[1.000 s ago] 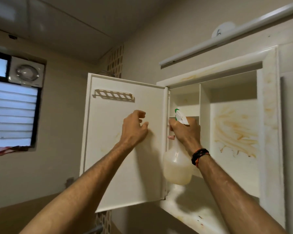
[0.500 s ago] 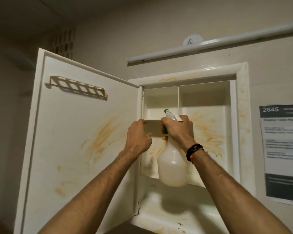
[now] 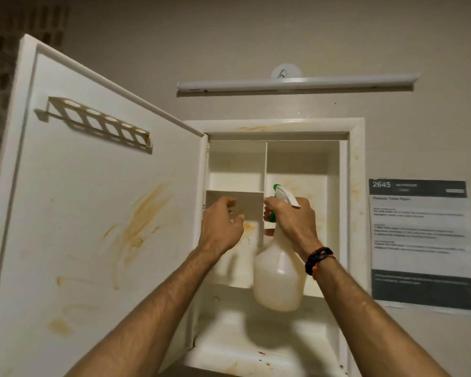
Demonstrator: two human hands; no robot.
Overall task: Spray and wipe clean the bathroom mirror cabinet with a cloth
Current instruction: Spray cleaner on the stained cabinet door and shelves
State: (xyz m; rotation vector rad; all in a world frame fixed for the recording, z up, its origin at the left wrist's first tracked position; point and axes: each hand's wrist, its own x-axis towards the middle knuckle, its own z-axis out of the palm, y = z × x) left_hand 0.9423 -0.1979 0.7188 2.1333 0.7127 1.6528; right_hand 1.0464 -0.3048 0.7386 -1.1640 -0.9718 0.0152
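White plastic, streaked with orange-brown smears, makes up nearly everything in reach: the mirror cabinet (image 3: 351, 213) is set into the wall with its door (image 3: 93, 213) swung wide to the left, so that the stained inner face and the shelved compartments both lie exposed for cleaning. The right hand (image 3: 291, 216) is wrapped round the neck of the spray bottle (image 3: 279, 278), fingers on the green-and-white trigger head, and holds it raised in front of the open interior with the nozzle pointing inward and left, which looks like a hold chosen for misting the stained compartments from close by. The translucent bottle hangs below the fist, in front of the middle shelf. The left hand (image 3: 222, 227) holds nothing; its fingers are loosely curled and it hovers at the hinge side just before the small left compartment, probably to steady the door or simply kept clear of the spray. No cloth is visible, so the wiping presumably waits until spraying is done. A light bar (image 3: 297, 84) runs along the wall above the cabinet, and a printed notice (image 3: 422, 240) is stuck on the wall to its right.
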